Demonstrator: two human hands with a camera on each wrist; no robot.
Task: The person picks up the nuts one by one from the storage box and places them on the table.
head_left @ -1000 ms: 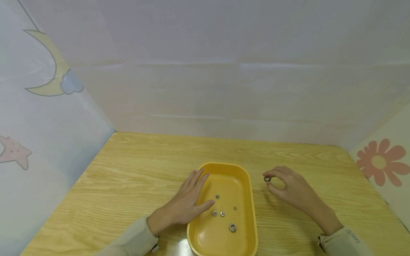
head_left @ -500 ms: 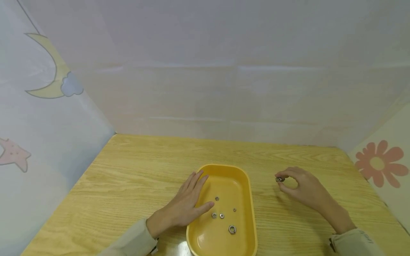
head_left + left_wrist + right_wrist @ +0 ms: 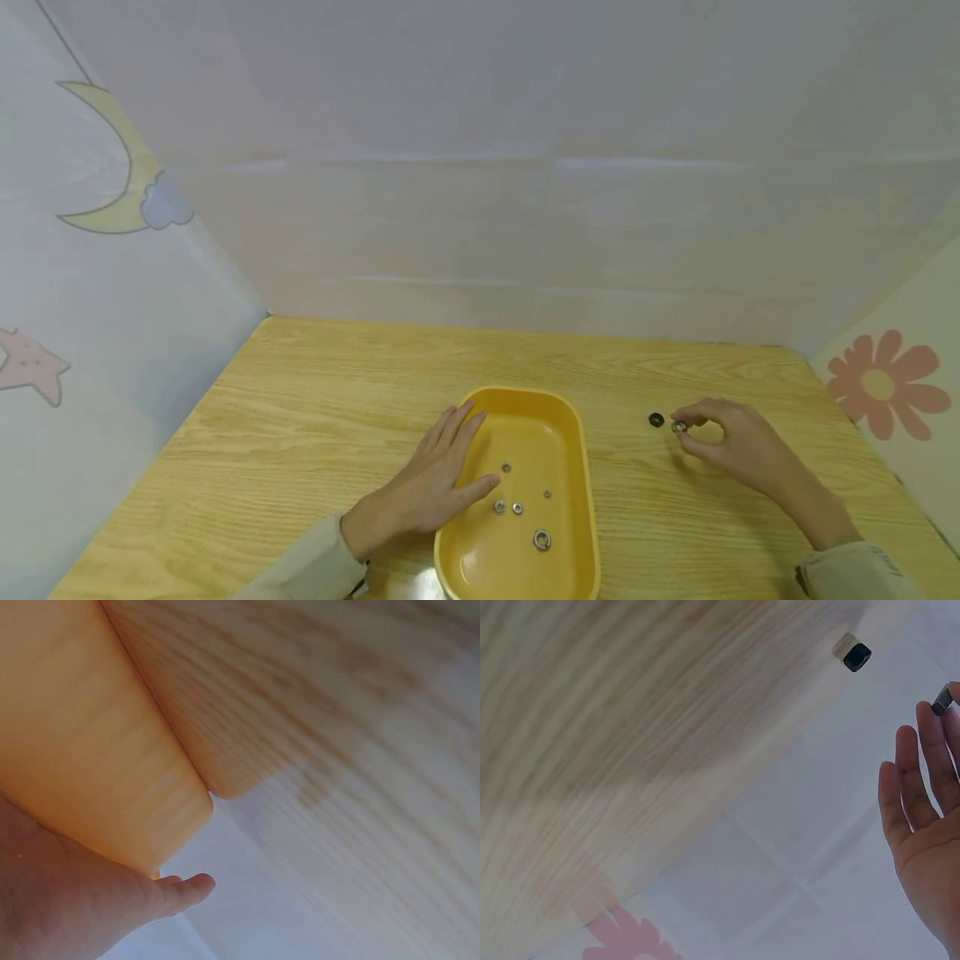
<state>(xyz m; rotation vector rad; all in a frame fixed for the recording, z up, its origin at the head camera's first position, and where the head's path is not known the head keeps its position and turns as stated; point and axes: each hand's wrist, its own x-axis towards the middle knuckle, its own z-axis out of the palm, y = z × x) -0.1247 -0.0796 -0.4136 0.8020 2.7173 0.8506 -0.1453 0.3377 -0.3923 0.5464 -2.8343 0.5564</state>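
Observation:
My right hand (image 3: 738, 442) pinches a small silver nut (image 3: 679, 426) between thumb and fingertips, right of the tray. Close to its left, a black nut (image 3: 656, 420) lies on the table, apart from the fingers. The right wrist view also has the pinched nut (image 3: 941, 701) and the black nut (image 3: 857, 657). My left hand (image 3: 423, 492) rests over the left rim of a yellow tray (image 3: 592, 508) with fingers extended. Inside the tray lie several metal nuts of different sizes, the largest nut (image 3: 542, 540) nearest me.
The wooden table (image 3: 315, 417) extends to both sides of the tray and behind it. A pale wall covering (image 3: 450, 217) with moon, star and flower prints stands along the back and sides.
My right hand has moved right, away from the tray. The black nut now lies on the table while a silver nut stays in the fingers. My left hand keeps its place.

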